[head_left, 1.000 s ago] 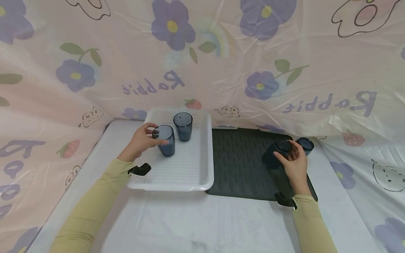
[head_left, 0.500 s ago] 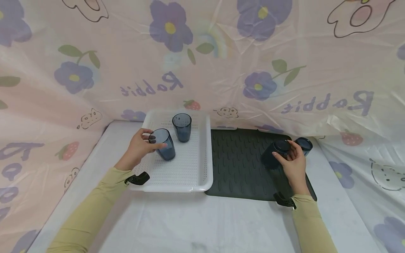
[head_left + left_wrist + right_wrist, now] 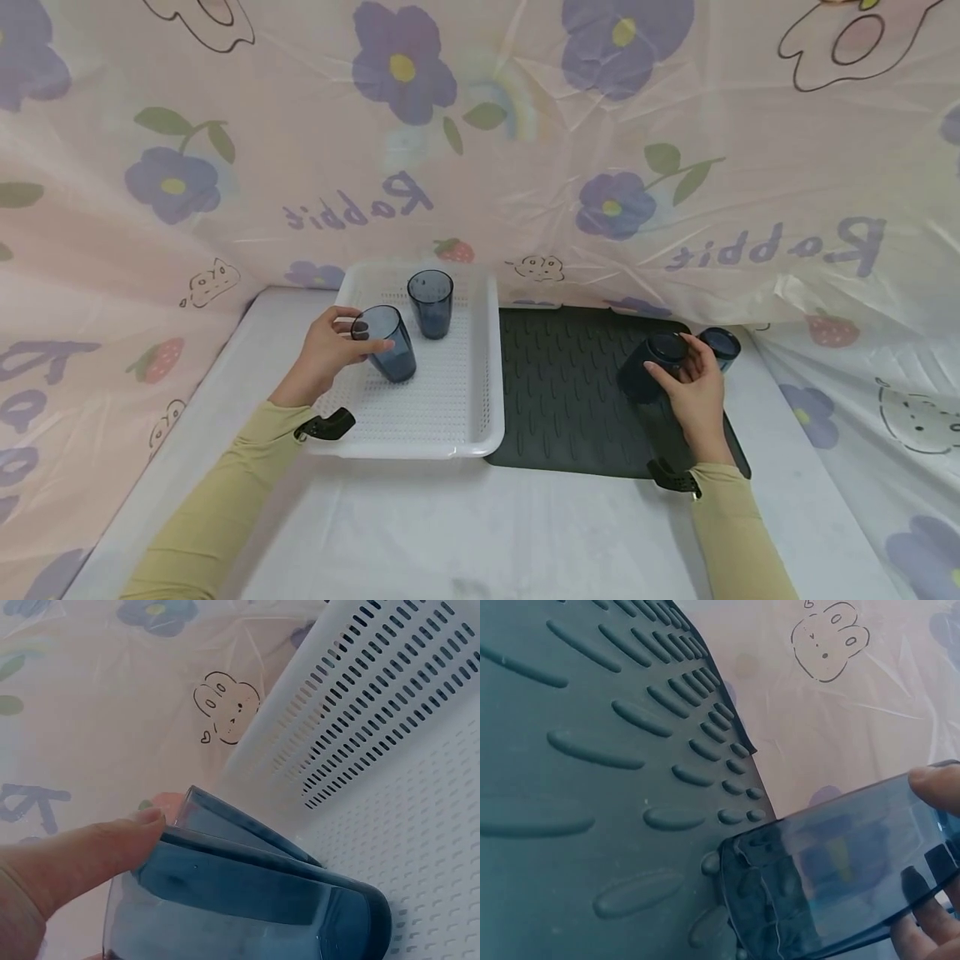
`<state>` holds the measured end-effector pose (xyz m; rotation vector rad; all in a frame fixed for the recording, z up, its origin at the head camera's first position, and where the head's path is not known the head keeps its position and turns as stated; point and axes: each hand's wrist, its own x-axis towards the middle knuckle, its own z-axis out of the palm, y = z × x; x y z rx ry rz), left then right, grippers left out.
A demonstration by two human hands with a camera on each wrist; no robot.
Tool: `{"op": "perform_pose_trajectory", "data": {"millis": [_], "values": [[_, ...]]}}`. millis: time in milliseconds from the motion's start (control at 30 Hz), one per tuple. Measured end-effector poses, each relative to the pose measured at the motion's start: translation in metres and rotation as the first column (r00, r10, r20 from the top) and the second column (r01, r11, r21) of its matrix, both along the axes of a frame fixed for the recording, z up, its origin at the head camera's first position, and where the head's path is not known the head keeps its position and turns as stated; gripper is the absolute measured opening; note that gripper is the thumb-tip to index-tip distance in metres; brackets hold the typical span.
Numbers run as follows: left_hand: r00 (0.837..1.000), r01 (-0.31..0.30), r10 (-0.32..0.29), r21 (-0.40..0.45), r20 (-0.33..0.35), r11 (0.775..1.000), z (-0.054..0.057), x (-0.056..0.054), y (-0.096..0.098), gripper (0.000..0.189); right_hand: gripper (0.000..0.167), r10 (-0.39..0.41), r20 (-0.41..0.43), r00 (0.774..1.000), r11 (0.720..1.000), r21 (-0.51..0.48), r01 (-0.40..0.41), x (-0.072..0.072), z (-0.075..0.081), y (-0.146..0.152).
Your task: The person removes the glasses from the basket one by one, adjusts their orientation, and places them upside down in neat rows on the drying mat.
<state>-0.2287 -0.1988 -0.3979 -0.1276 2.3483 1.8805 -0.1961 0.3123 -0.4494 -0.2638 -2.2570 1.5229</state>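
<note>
On my head feed, the white basket (image 3: 442, 412) is my landmark. Over its left part, the left hand (image 3: 318, 354) pinches the rim of a tilted glass (image 3: 396, 357), thumb on one side and fingers on the other. I cannot tell whether that glass touches the basket floor. A standing glass (image 3: 432, 312), mouth up, is inside the basket toward its far end. Just right of the basket lies a dark ribbed mat (image 3: 566, 396). At that mat's far side from the basket, the right hand (image 3: 697, 404) grips a dark glass (image 3: 639, 377) near its upper end, thumb nearest the basket. A further glass (image 3: 722, 345) sits beyond that hand, farthest right of the basket.

On my left wrist feed, one digit lies against the tilted glass at its rim; the glass's base end points toward the basket floor. Another glass edge shows partly hidden behind it, below the basket's slotted wall (image 3: 382, 682).

On my right wrist feed, fingertips pinch one end of the dark glass, clear blue here; its other end meets the ribbed mat outside the basket.
</note>
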Motion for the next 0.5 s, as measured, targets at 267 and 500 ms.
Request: {"op": "perform_pose_trajectory", "data": {"millis": [267, 500], "values": [[1.000, -0.013, 0.014, 0.061, -0.013, 0.998, 0.006, 0.002, 0.001, 0.085, 0.073, 0.001, -0.005, 1.000, 1.000, -0.007, -0.001, 0.000, -0.001, 0.002], [0.999, -0.007, 0.014, 0.136, -0.048, 0.991, 0.013, 0.006, 0.004, 0.081, 0.073, 0.009, -0.007, 1.000, 1.000, -0.016, -0.009, 0.000, -0.001, 0.000]]}}
